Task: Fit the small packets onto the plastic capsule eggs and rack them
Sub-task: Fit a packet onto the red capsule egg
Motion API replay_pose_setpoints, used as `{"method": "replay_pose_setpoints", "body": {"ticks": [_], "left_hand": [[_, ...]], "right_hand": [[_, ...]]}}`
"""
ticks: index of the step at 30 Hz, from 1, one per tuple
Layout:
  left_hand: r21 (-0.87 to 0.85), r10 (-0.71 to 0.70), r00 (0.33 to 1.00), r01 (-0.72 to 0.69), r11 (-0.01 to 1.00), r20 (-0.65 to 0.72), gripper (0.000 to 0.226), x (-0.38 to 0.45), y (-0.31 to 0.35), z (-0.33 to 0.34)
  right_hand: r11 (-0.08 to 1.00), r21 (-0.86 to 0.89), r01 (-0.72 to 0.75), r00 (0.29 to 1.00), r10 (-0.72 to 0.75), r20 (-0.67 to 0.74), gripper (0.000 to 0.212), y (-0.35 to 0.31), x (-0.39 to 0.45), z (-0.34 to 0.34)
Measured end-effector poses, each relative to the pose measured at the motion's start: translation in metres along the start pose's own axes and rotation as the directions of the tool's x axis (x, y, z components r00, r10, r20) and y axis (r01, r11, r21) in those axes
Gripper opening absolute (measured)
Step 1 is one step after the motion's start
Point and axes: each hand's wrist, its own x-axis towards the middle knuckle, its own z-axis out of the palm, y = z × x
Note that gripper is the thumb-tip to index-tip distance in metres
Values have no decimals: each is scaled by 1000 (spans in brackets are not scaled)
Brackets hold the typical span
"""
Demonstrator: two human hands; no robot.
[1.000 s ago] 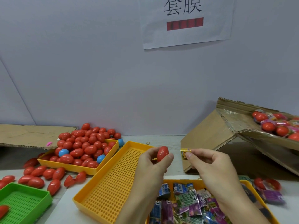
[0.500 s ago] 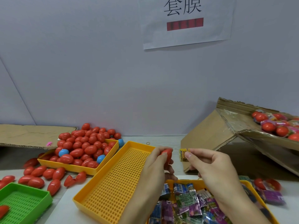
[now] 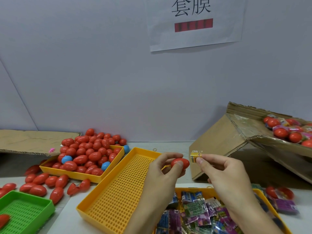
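Desk (image 3: 168,146) sat against grey wall (image 3: 101,73); left hand (image 3: 162,176) gripped red egg (image 3: 179,163), right hand (image 3: 224,173) pinched yellow packet (image 3: 195,156).

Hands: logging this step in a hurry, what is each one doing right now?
Left hand: fingers grip a red egg.
Right hand: fingers pinch a small yellow packet.
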Motion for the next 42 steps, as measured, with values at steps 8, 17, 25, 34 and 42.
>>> {"method": "replay_pose_setpoints", "body": {"ticks": [8,17,25,34,42], "left_hand": [[-72,-17,1000,15,997,-22,16,2,-2,-1],[-123,-32,999,31,992,-8,16,3,-2,-2],[-192,-42,999,47,980,32,11,3,-2,-5],[-275,-70,998,67,959,1,17,4,-2,-4],[-388,-132,991,134,912,33,13,4,-1,-2]], "right_hand": [[1000,8,29,999,-29,28,13,-2,-1,0],[993,-55,102,994,-98,57,15,-3,-2,0],[989,-64,130,987,-124,100,13,-3,-2,0],[979,-35,201,974,-196,113,18,-7,-4,0],[970,-60,235,968,-227,109,20,-10,-5,0]]}}
